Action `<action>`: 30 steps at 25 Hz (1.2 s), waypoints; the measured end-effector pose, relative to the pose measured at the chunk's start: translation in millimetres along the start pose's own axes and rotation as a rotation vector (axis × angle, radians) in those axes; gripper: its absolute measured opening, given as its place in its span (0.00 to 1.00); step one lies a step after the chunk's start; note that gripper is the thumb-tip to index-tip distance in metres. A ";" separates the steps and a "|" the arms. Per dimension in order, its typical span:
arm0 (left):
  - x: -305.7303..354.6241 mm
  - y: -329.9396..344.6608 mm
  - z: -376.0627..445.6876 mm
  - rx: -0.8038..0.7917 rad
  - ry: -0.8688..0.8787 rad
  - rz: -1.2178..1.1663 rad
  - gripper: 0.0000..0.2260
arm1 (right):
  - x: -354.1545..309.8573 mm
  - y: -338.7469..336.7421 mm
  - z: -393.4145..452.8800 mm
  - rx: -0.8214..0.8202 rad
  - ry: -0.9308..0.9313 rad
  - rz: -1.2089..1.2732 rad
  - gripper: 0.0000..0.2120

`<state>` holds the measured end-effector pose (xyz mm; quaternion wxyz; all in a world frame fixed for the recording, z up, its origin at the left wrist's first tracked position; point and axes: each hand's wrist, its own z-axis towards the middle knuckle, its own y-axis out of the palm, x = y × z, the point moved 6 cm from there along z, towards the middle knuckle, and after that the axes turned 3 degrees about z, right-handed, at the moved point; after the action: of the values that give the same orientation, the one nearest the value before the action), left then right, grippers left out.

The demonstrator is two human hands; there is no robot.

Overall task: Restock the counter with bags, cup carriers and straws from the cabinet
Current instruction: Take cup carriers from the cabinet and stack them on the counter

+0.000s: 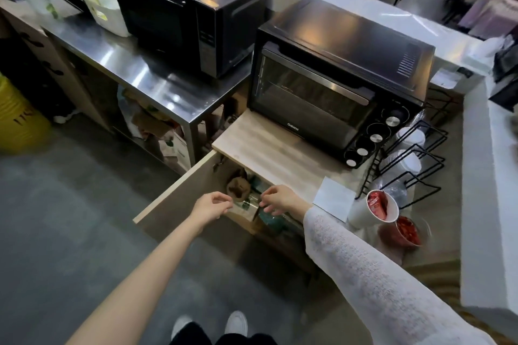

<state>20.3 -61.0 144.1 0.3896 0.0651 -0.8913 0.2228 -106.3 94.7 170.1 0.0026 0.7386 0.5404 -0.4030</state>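
A: Where are your hands?
B: Both hover at the open cabinet [179, 193] under the pale wooden desk [269, 148]. Your left hand [210, 207] and right hand [277, 199] hang with loosely curled fingers, holding nothing.
A: The supplies?
B: Crumpled brown paper bags [238, 186] and glossy clear packets [253, 202] lie inside, between your hands.

A toaster oven [330, 95] sits on the wooden counter [269, 148], a microwave [185, 8] behind-left, cup rack [406, 159] right.

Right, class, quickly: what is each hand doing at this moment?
Left hand: fingers loosely curled, holding nothing, at the open cabinet.
Right hand: cannot tell whether it holds anything.
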 end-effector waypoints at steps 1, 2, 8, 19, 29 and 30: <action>-2.7 -0.7 8.1 -0.012 -0.013 0.004 0.05 | 2.3 1.1 6.4 0.001 0.017 0.010 0.08; -4.4 -2.0 16.9 -0.027 -0.023 0.012 0.05 | 3.8 2.0 13.2 0.005 0.032 0.026 0.09; -13.1 -14.5 89.4 -0.132 -0.052 0.090 0.03 | 6.6 14.3 57.9 0.046 0.152 0.141 0.10; -85.0 18.1 222.6 -0.223 -0.184 0.091 0.03 | 54.7 80.8 173.2 0.151 0.370 0.252 0.08; -188.6 101.3 363.7 -0.286 -0.180 0.238 0.21 | 197.1 173.5 317.1 0.167 0.444 0.229 0.17; -198.1 105.1 375.4 -0.285 -0.180 0.224 0.22 | 205.9 177.8 331.4 0.149 0.406 0.183 0.18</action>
<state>-123.6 -146.8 -259.7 0.2863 -0.0704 -0.9467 0.1296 -141.6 39.0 -253.6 -0.1240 0.8486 0.4294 -0.2830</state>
